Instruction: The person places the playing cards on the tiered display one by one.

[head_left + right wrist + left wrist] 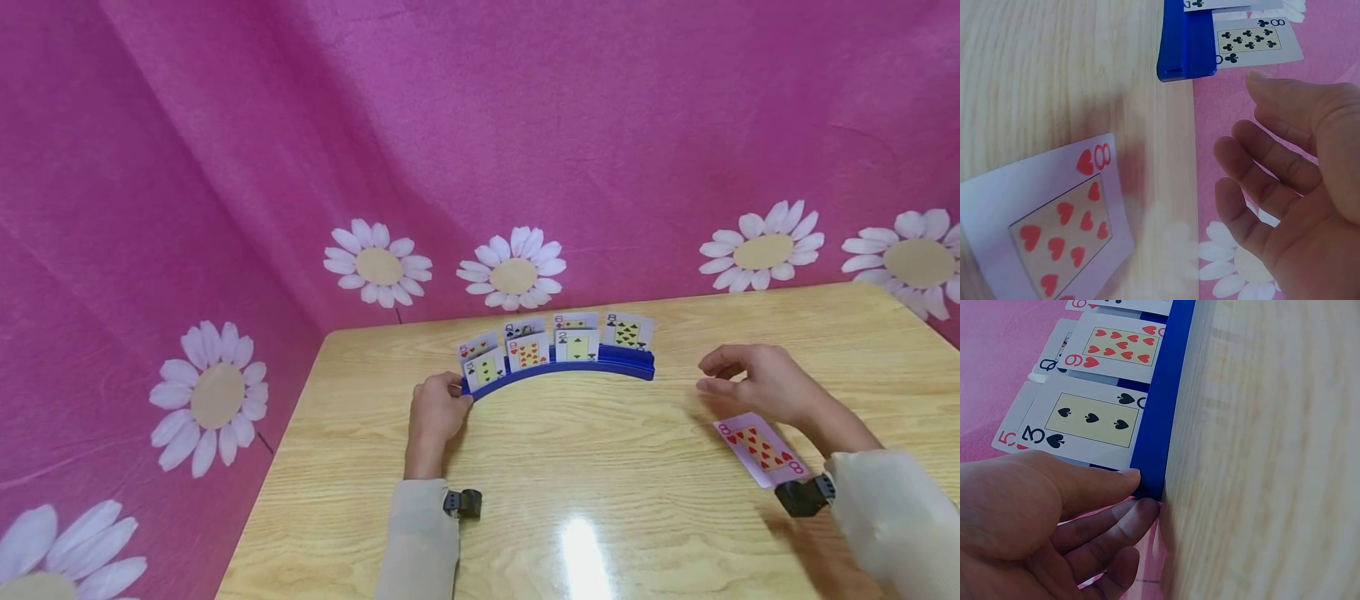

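A curved blue card holder [555, 367] stands towards the back of the table with several playing cards upright in it. My left hand [438, 410] holds its left end, pinched between thumb and fingers; the three of spades [1088, 419] stands just beside the thumb. At the holder's right end the eight of clubs [628, 332] stands alone. Relaxed and holding nothing, my right hand [765, 383] hovers right of the holder, apart from it. Below that hand, an eight of hearts [761, 448] lies face up near the wrist, also large in the right wrist view.
Paired front and back in the holder are the nine of hearts [528, 353] with a black queen [521, 327], and the two of clubs [577, 345] with a six of diamonds. Behind the wooden table [585, 458] hangs a pink cloth [585, 150] with daisies.
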`<state>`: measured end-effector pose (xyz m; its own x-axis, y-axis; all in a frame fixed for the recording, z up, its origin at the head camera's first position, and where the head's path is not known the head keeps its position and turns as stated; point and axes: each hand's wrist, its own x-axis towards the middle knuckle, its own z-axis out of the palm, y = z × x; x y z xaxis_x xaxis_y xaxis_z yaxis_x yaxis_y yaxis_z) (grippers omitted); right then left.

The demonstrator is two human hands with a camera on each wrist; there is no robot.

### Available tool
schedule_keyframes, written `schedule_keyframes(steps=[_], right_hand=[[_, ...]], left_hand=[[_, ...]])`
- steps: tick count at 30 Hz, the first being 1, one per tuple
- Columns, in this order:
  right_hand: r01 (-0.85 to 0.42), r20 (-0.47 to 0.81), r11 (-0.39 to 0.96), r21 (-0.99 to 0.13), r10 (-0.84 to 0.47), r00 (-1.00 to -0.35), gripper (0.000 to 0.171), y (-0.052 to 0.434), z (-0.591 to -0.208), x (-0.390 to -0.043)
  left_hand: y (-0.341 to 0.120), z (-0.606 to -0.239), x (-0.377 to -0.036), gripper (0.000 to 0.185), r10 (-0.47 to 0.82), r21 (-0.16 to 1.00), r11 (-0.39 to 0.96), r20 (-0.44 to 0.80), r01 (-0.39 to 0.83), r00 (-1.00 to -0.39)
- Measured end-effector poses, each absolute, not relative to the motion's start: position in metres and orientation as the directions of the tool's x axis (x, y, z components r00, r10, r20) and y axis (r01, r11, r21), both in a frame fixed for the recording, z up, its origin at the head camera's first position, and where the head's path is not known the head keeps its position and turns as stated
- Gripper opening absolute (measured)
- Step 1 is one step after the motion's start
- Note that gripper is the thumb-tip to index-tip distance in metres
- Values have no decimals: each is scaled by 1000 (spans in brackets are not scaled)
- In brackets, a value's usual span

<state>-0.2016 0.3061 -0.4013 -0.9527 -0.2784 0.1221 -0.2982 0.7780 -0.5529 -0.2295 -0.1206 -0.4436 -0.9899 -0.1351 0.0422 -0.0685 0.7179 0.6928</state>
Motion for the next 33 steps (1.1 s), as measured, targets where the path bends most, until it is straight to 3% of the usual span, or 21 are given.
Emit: schedule_keyframes(steps=[7, 24, 33], right_hand=[[-225, 46, 784, -579, -245, -968, 32, 311, -405, -194], [-230, 86, 809, -541, -219, -972, 26, 326, -420, -182], [-140, -12, 811, -569, -178, -984, 33, 338, -423, -178]], left_hand=[[-120, -443, -229, 29, -133, 692, 719, 41, -68, -990], [-120, -444, -228, 28, -143, 708, 701, 33, -78, -989], [-120, -443, -228, 28, -157, 719, 689, 22, -94, -987]])
